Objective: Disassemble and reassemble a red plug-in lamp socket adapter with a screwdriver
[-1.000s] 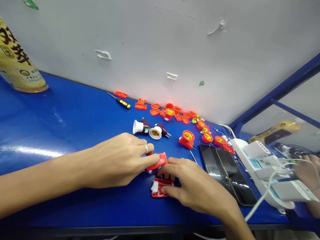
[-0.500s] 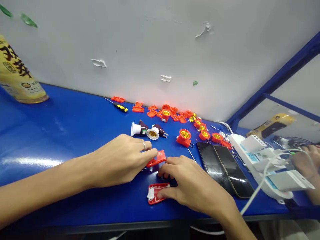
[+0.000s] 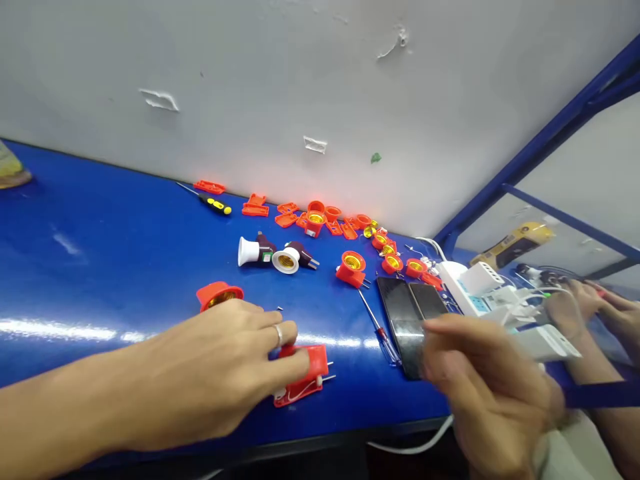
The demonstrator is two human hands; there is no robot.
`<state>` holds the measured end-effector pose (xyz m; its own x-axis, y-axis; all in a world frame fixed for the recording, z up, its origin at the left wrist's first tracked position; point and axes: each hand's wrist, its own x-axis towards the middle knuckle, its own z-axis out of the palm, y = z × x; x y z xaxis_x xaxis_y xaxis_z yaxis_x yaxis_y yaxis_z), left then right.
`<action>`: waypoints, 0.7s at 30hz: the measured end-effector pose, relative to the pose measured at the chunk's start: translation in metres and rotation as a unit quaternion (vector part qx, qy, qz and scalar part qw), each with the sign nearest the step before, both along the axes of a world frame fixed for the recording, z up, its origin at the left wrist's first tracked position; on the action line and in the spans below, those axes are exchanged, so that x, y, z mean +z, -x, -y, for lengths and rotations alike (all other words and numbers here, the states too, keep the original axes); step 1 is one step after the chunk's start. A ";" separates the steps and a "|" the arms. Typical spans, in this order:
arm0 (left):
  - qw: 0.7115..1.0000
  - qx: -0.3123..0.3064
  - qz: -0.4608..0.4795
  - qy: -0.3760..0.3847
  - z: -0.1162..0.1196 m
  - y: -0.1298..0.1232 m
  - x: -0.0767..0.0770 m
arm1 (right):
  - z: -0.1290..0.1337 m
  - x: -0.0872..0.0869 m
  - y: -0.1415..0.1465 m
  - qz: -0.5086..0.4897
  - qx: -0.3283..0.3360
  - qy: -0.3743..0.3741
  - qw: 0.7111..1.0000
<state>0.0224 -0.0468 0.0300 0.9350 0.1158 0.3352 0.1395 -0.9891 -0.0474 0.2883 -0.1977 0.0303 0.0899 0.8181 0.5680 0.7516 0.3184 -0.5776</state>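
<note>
My left hand (image 3: 220, 373), a ring on one finger, is closed on a red plug housing (image 3: 316, 360). Its red cover lies over a lower shell from which a white wire and two metal pins stick out. Just beyond that hand rests a red lamp socket (image 3: 215, 293) with a brass-coloured inside, partly hidden by the knuckles. My right hand (image 3: 493, 393) is off to the right, smeared by motion, its fingers bent; whether it holds anything is not clear. Nearest to it are a black phone (image 3: 400, 320) and a clear-handled screwdriver (image 3: 386, 343).
Two white-and-maroon lamp sockets (image 3: 286, 260) and a red plug-in socket (image 3: 352, 268) lie mid-table. Several red shells and sockets (image 3: 315, 223) line the wall beside a black-yellow screwdriver (image 3: 215, 204). At right are a power strip (image 3: 453, 280) with chargers and another person's hands (image 3: 575, 310).
My right hand has left the red shell and moved right. My left hand has brought the red cover down onto the shell. The view has shifted, and a red socket shows beyond my left hand.
</note>
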 end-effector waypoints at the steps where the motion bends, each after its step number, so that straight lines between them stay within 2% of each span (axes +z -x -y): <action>1: 1.000 -0.013 -0.007 0.004 0.004 -0.001 0.000 | -0.011 -0.006 0.003 0.020 0.080 0.041 0.996; 4: 0.999 -0.043 -0.004 0.003 0.009 -0.002 -0.001 | -0.038 -0.019 0.012 0.052 0.166 0.118 0.978; 8: 0.999 -0.047 -0.004 0.012 0.008 -0.002 -0.002 | -0.046 -0.029 0.016 0.068 0.182 0.161 0.968; 12: 0.998 -0.044 -0.011 0.030 0.007 -0.004 -0.001 | -0.041 -0.034 0.016 0.069 0.198 0.168 0.963; 21: 0.998 -0.045 -0.030 0.012 0.008 -0.003 0.003 | -0.043 -0.042 0.016 0.068 0.215 0.134 0.965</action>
<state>0.0257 -0.0546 0.0331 0.9603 0.0388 0.2762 0.0484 -0.9984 -0.0282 0.2724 -0.1544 -0.0119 -0.3519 0.8822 0.3129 0.6581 0.4709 -0.5876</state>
